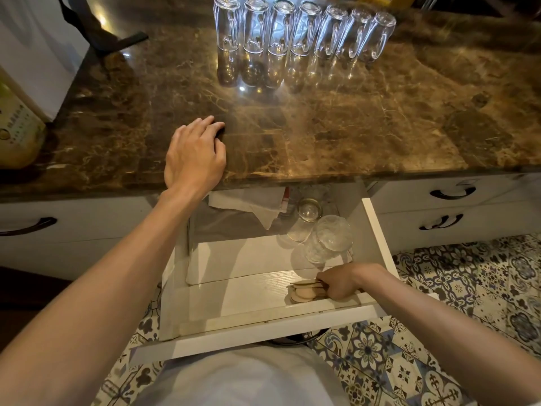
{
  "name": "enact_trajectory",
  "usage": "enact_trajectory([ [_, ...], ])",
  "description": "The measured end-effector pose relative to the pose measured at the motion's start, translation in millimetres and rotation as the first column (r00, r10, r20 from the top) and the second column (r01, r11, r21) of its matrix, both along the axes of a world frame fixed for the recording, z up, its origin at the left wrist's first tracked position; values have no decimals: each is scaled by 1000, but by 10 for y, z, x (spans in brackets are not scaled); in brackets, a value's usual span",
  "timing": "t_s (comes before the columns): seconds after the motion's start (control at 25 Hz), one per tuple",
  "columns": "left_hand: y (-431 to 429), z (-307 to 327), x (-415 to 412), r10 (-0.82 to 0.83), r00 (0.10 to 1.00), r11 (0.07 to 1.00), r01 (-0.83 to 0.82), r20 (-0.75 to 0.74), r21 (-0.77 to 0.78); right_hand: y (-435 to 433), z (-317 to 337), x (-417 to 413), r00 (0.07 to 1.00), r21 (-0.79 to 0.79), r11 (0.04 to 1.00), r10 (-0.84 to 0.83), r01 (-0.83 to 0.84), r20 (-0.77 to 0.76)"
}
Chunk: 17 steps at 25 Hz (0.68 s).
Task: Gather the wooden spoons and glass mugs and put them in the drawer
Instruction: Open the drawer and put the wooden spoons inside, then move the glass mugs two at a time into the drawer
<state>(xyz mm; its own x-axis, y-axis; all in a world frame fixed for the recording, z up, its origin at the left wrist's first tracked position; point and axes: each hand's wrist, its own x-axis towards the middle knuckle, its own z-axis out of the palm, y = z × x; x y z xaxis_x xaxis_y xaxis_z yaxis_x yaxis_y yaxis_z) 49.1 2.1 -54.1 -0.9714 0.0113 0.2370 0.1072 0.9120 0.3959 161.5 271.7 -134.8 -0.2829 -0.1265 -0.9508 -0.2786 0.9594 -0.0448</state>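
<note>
The white drawer [257, 336] below the table [336, 121] is pulled wide open over a patterned tile floor [439, 347]. The right hand [341, 284] is down inside it at the front right corner, fingers curled around a small bundle of wooden spoons [304, 290] whose rounded bowls point left and lie on or just above the drawer bottom; how many spoons there are cannot be told. Just behind that hand, along the drawer's right side, at least 2 other mugs [329, 237] lie on their sides, close together, and a crumpled white paper [248, 203] sits at the back under the table edge. The left hand [194, 153] rests palm down on the brown marble table near its front edge, fingers relaxed and loosely spread, holding nothing. At the far side of the table, 7 glass mugs [304, 27] stand upside down in a tight row, well apart from both hands. A yellowish bottle [17, 130] stands at the table's left end. Closed drawers with a dark handle [452, 193] flank the open one.
</note>
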Motion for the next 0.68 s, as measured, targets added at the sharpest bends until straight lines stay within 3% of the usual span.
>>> enact_trajectory([
  [0.32,-2,9,-4,-21,1000,1000,21,2,18,-4,88,65,998,12,1000,-6,7,-68],
  [0.48,-5,19,-11,-21,1000,1000,21,-1,9,-94,435,17,997,11,1000,-7,8,-82],
  [0.6,1,17,-25,-5,1000,1000,5,4,-3,-234,1000,-215,987,-124,992,15,-35,-159],
  [0.68,3,15,-50,0,1000,1000,0,12,-6,-333,1395,-454,963,-270,963,-70,-3,-259],
])
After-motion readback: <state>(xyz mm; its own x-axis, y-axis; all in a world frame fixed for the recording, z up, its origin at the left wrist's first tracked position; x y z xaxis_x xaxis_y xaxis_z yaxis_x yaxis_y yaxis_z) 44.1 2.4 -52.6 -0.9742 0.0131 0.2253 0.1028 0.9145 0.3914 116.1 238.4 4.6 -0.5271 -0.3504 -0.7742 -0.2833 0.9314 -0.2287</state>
